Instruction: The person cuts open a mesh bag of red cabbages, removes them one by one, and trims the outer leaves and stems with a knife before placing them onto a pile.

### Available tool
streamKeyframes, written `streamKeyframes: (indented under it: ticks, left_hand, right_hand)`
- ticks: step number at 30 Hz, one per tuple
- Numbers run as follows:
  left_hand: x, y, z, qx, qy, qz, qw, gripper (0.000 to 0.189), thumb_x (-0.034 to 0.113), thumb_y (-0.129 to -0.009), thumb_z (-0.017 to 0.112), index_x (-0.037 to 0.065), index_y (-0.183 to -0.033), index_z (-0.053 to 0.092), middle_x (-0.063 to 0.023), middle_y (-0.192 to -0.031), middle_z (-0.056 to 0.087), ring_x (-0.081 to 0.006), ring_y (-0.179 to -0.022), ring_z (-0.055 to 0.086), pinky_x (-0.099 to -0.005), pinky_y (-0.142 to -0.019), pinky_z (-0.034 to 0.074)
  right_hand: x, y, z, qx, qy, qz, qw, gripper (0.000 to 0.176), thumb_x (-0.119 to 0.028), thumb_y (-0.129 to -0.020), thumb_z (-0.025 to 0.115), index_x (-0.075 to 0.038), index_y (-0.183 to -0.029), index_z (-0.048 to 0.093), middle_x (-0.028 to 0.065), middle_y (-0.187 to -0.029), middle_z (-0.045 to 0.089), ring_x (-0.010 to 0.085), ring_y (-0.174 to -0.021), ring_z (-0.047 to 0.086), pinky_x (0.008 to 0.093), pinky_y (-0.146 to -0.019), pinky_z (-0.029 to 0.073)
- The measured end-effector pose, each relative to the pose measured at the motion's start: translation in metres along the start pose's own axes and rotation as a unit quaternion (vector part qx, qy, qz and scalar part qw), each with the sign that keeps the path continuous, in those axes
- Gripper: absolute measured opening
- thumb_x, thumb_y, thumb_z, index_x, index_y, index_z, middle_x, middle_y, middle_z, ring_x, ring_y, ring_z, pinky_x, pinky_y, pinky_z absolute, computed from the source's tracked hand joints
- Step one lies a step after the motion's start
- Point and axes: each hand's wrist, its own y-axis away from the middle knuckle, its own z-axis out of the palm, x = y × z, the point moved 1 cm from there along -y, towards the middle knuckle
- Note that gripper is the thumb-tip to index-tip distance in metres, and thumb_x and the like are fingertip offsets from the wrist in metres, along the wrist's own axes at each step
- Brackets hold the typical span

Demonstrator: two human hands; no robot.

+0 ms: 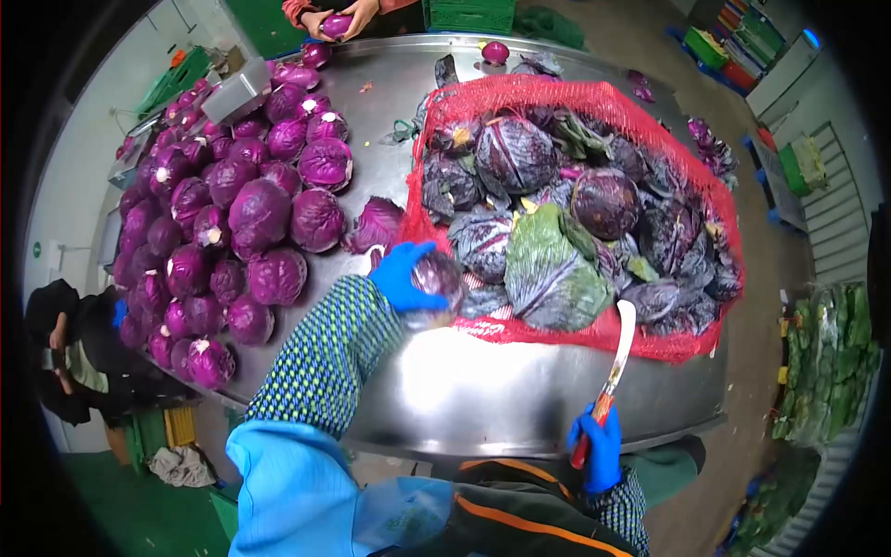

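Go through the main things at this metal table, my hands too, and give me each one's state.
Curved knife: held, blade bare.
Left hand: gloved, gripping one red cabbage.
Right hand: gloved, closed around the knife.
Red mesh bag: open, leafy cabbages inside.
Piled red cabbages: smooth, purple, heaped.

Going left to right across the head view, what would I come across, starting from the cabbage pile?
Purple cabbage pile → blue-gloved left hand gripping a cabbage → green-leaved cabbage → knife blade → green bundles.
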Motion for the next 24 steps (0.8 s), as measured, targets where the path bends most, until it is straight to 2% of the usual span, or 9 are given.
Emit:
streamKeyframes:
  ticks: [3,6,8,10,12,14,17,20,24]
  left_hand:
    - [0.012,0.041,0.009,0.038,0.211,-0.113,0.970,0.095,0.036,-0.060,0.081,0.006,-0.136,0.032,-0.0221,-0.119,0.047,-0.0320,-0.113,0.048,-0.0472,-0.095,0.040]
    - [0.025,0.106,0.064,0.001,0.378,-0.358,0.854,0.086,0.018,-0.066,0.079,0.004,-0.135,0.030,-0.0177,-0.109,0.052,-0.0309,-0.103,0.054,-0.0421,-0.094,0.042]
    - [0.049,0.134,0.108,0.148,0.097,-0.120,0.977,0.086,0.018,-0.067,0.079,0.002,-0.135,0.029,-0.0186,-0.106,0.055,-0.0310,-0.100,0.056,-0.0428,-0.093,0.043]
    - [0.120,0.096,0.063,0.222,0.011,0.005,0.975,0.085,0.026,-0.067,0.079,0.000,-0.133,0.033,-0.0218,-0.116,0.052,-0.0324,-0.110,0.051,-0.0441,-0.096,0.041]
    - [0.103,0.061,0.100,-0.165,0.514,-0.233,0.809,0.086,0.034,-0.065,0.080,0.002,-0.133,0.038,-0.0240,-0.131,0.040,-0.0352,-0.125,0.037,-0.0461,-0.102,0.034]
    - [0.093,0.075,0.127,-0.106,0.290,-0.137,0.941,0.074,0.030,-0.067,0.080,0.003,-0.127,0.047,-0.0197,-0.134,0.037,-0.0313,-0.127,0.034,-0.0459,-0.097,0.038]
    - [0.106,0.126,0.111,0.109,0.105,0.063,0.987,0.082,0.034,-0.065,0.081,0.002,-0.129,0.043,-0.0211,-0.132,0.038,-0.0385,-0.125,0.035,-0.0470,-0.102,0.032]
    - [0.116,0.182,0.142,0.170,0.301,-0.200,0.917,0.088,0.034,-0.061,0.083,0.000,-0.130,0.041,-0.0195,-0.129,0.038,-0.0350,-0.122,0.039,-0.0430,-0.100,0.035]
    - [0.124,0.158,0.112,0.108,0.190,-0.060,0.974,0.091,0.031,-0.058,0.084,-0.001,-0.131,0.040,-0.0196,-0.127,0.043,-0.0356,-0.117,0.045,-0.0425,-0.096,0.038]
  right_hand:
    - [0.010,-0.015,0.010,-0.074,0.015,-0.031,0.997,0.033,0.000,-0.080,0.052,-0.004,-0.112,0.048,0.0105,-0.115,0.051,0.0185,-0.097,0.058,0.0253,-0.056,0.052]
    - [0.040,-0.034,0.042,-0.176,0.062,-0.034,0.982,0.064,-0.002,-0.081,0.058,-0.010,-0.138,0.032,0.0080,-0.123,0.047,0.0120,-0.086,0.055,0.0229,-0.056,0.050]
    - [0.047,-0.040,0.070,-0.117,-0.034,0.042,0.992,0.073,-0.004,-0.079,0.061,-0.011,-0.142,0.025,0.0082,-0.126,0.044,0.0127,-0.084,0.054,0.0243,-0.053,0.050]
    - [0.065,-0.063,0.048,-0.075,-0.119,0.049,0.989,0.060,-0.007,-0.081,0.058,-0.009,-0.136,0.034,0.0088,-0.122,0.047,0.0157,-0.085,0.056,0.0255,-0.052,0.050]
    - [0.039,-0.065,0.040,-0.116,-0.122,0.080,0.983,0.052,-0.007,-0.083,0.054,-0.009,-0.132,0.040,0.0082,-0.116,0.052,0.0164,-0.085,0.057,0.0254,-0.051,0.050]
    - [0.041,-0.053,0.038,-0.141,-0.091,0.081,0.982,0.050,-0.006,-0.083,0.054,-0.009,-0.132,0.041,0.0067,-0.114,0.053,0.0144,-0.083,0.056,0.0241,-0.051,0.049]
    - [0.059,-0.034,0.023,-0.142,0.051,0.027,0.988,0.048,-0.008,-0.085,0.056,-0.007,-0.131,0.043,0.0036,-0.114,0.055,0.0075,-0.080,0.052,0.0200,-0.052,0.046]
    - [0.054,-0.005,0.012,-0.108,0.017,0.124,0.986,0.051,-0.010,-0.087,0.056,-0.010,-0.136,0.038,0.0041,-0.114,0.056,0.0068,-0.071,0.051,0.0199,-0.050,0.045]
    - [0.039,-0.013,0.025,-0.164,0.047,0.164,0.972,0.055,-0.014,-0.088,0.057,-0.012,-0.138,0.035,0.0055,-0.108,0.057,0.0072,-0.070,0.053,0.0213,-0.054,0.048]
